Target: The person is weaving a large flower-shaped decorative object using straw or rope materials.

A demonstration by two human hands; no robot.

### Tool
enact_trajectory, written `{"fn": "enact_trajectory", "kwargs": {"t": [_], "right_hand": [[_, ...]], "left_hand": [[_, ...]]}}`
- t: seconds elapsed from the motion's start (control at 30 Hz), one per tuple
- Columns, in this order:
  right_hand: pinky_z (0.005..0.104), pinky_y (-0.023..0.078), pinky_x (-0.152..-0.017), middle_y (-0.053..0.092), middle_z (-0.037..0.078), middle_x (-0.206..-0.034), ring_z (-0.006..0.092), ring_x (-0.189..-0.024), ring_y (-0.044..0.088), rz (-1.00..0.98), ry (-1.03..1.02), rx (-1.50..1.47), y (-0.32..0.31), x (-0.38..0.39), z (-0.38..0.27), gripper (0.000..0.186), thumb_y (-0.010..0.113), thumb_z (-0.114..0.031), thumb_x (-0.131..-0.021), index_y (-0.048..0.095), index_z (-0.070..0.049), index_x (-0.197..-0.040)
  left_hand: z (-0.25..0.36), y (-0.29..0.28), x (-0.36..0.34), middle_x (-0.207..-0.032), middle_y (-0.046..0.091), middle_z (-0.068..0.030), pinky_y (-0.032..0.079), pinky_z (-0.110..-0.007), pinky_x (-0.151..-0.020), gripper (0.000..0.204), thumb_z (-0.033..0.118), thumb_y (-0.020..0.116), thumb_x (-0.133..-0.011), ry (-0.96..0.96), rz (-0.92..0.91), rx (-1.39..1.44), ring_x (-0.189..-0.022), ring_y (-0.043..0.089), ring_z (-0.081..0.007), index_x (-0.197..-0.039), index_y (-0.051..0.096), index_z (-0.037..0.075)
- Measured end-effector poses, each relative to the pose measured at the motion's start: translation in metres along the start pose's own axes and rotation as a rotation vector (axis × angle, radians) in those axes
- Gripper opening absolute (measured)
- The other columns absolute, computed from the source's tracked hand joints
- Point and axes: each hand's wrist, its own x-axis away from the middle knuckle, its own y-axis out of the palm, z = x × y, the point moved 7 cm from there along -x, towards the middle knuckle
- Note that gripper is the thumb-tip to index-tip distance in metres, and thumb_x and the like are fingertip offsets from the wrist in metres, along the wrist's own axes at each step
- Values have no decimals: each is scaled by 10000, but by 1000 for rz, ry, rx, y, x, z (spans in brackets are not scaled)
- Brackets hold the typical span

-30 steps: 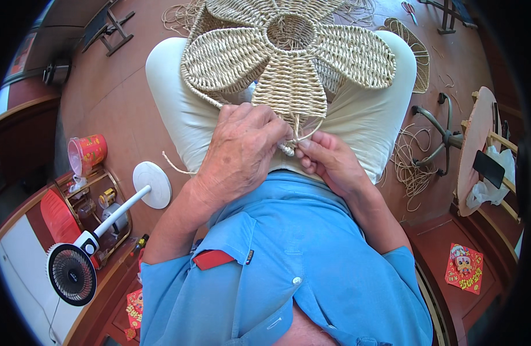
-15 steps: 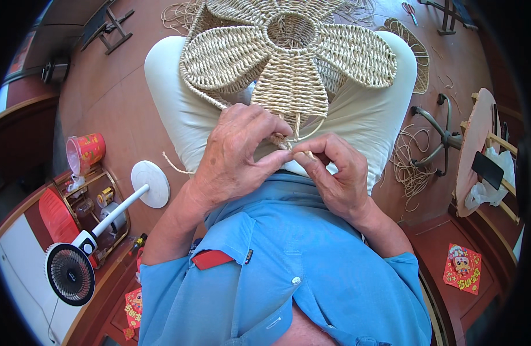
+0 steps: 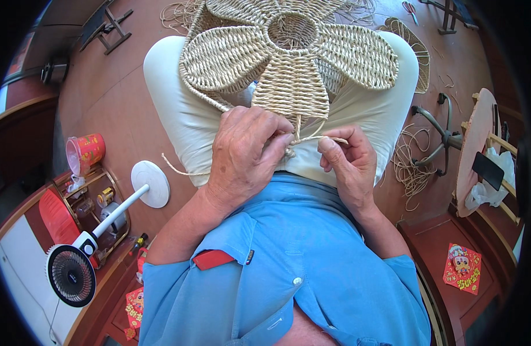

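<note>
A woven straw piece point(image 3: 292, 81) shaped like a flower, with broad petals round a ringed opening, rests across my knees. Below its nearest petal, my left hand point(image 3: 245, 147) is closed round the braided rim, its fingertips pinching where the cords meet. My right hand point(image 3: 352, 158) pinches a twisted straw cord point(image 3: 317, 138) between thumb and forefinger, a short way right of the left fingertips. That cord runs taut between the two hands. A loose cord end point(image 3: 181, 171) sticks out past my left wrist. What lies under the left fingers is hidden.
On the floor at right lie a heap of straw cord point(image 3: 412, 167) and a wheeled chair base point(image 3: 447, 138). A round board point(image 3: 473, 153) stands beyond it. At left are a white fan point(image 3: 71, 275) and a red bucket point(image 3: 85, 153). Scissors point(image 3: 411, 11) lie far off.
My right hand has moved a little to the right, away from the left fingertips, drawing the cord out straight. The left hand stays at the rim, its fingers slightly more curled.
</note>
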Motion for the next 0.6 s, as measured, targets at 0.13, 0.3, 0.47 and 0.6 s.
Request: {"fn": "enact_trajectory", "kwargs": {"t": [0.13,0.3,0.47,0.6], "right_hand": [[202,478,-653,691,3,-925,46,-759,615,-40,-250,171,8,-9,-22,130,749,-83,-1059,701,-10,-1155],[274,469,-606,684,22,-867,73,-705,601,-56,-509,438,30,-29,-51,123,816,-65,-979,723,-19,-1046],[285,457,-562,685,23,-857,75,-640,576,-32,-419,497,30,-33,-48,154,836,-64,-961,712,-41,-1051],[232,520,-608,703,3,-933,86,-680,657,47,-405,346,9,-19,-30,140,799,-80,-1010,700,-74,-1108]], "left_hand": [[9,-4,0,-861,663,-58,476,-442,-836,186,106,851,-811,57,45,7,-859,631,-293,-933,712,88],[10,2,2,-841,676,-68,484,-418,-828,186,66,864,-815,-13,39,-50,-848,642,-275,-955,741,62],[3,5,4,-829,667,-68,482,-413,-823,159,68,872,-817,-90,60,-27,-839,639,-279,-924,754,69],[5,4,4,-856,699,-64,476,-421,-851,209,115,877,-847,60,-4,-87,-848,644,-276,-1031,784,84]]}}
